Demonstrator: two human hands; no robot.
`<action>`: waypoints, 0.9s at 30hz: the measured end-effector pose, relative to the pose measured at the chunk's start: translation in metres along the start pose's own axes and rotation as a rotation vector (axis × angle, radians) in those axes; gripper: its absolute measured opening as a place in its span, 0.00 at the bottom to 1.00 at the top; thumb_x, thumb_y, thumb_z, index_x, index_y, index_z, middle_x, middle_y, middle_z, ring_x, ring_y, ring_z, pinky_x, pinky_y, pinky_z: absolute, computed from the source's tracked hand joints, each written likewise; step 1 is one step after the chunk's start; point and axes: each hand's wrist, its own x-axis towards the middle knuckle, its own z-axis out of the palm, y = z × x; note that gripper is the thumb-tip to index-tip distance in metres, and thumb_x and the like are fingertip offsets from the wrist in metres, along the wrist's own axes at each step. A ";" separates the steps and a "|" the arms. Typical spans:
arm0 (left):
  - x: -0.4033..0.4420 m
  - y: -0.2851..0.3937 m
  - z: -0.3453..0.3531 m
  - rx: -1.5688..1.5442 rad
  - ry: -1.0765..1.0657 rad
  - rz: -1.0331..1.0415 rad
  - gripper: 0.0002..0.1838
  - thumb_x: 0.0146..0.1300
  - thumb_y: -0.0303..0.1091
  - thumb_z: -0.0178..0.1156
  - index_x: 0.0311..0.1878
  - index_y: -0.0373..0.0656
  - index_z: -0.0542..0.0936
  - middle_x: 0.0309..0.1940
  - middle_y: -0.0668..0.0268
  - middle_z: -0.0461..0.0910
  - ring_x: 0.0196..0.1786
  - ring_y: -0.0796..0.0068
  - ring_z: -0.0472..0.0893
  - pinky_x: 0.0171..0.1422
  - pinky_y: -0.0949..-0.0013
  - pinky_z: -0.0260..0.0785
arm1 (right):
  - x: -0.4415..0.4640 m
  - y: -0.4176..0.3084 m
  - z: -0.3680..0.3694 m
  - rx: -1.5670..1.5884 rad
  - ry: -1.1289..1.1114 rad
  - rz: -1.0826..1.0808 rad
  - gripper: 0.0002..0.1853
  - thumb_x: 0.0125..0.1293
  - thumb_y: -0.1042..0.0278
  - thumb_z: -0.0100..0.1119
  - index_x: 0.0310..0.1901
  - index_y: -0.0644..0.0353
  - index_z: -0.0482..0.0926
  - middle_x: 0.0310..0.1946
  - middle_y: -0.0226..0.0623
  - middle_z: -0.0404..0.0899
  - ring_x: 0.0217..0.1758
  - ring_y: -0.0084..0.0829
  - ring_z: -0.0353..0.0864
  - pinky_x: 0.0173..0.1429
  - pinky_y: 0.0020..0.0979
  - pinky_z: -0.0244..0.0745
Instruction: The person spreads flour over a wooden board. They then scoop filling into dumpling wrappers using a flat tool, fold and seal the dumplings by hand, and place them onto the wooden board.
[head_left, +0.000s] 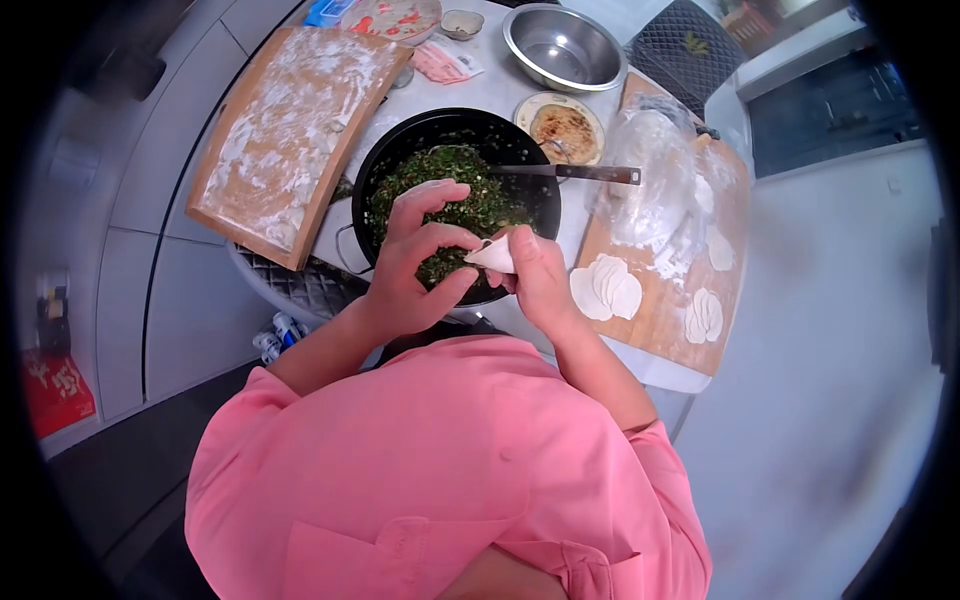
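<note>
A folded white dumpling (493,256) is pinched between the thumb and fingers of my right hand (540,270), above the near side of a black pan. My left hand (415,262) is just left of it, with fingers curved and spread apart. Its thumb and index tips are near the dumpling's left end; whether they touch it I cannot tell. Chopped green filling (440,185) lies in the black pan (372,160). A wooden-handled utensil (600,174) rests across the pan's right rim, its far end in the filling.
Right of the pan, a wooden board (655,325) carries stacked dough wrappers (607,287) and a plastic bag (645,180). A floury board (270,140) stands at left. Behind are a steel bowl (565,48) and a plate with a browned flatbread (565,132).
</note>
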 end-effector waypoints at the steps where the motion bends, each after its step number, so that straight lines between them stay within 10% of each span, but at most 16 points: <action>1: -0.001 -0.001 0.001 0.003 0.001 -0.001 0.12 0.48 0.30 0.62 0.38 0.44 0.77 0.58 0.56 0.66 0.61 0.57 0.64 0.63 0.58 0.56 | 0.001 0.002 0.000 0.002 -0.003 -0.001 0.28 0.71 0.47 0.34 0.28 0.62 0.76 0.19 0.28 0.72 0.22 0.18 0.66 0.27 0.21 0.59; 19: 0.001 -0.005 0.012 0.022 -0.067 -0.086 0.13 0.45 0.29 0.66 0.35 0.45 0.76 0.57 0.58 0.66 0.62 0.58 0.63 0.59 0.62 0.58 | 0.005 0.009 -0.002 -0.022 -0.043 -0.098 0.24 0.71 0.52 0.38 0.28 0.63 0.74 0.20 0.29 0.72 0.24 0.19 0.69 0.28 0.22 0.62; 25: 0.003 -0.005 0.018 -0.164 0.090 -0.176 0.20 0.49 0.35 0.67 0.45 0.41 0.75 0.57 0.56 0.66 0.61 0.58 0.65 0.63 0.61 0.56 | 0.003 0.009 -0.004 0.015 -0.046 -0.024 0.24 0.72 0.53 0.37 0.27 0.62 0.73 0.19 0.28 0.71 0.24 0.18 0.68 0.28 0.22 0.62; 27: 0.001 -0.017 0.023 -0.097 -0.177 -0.124 0.26 0.54 0.40 0.63 0.54 0.39 0.72 0.59 0.53 0.65 0.62 0.58 0.65 0.66 0.61 0.55 | 0.005 0.012 -0.002 0.094 -0.073 -0.039 0.24 0.72 0.52 0.37 0.26 0.61 0.73 0.19 0.27 0.71 0.23 0.18 0.68 0.27 0.21 0.61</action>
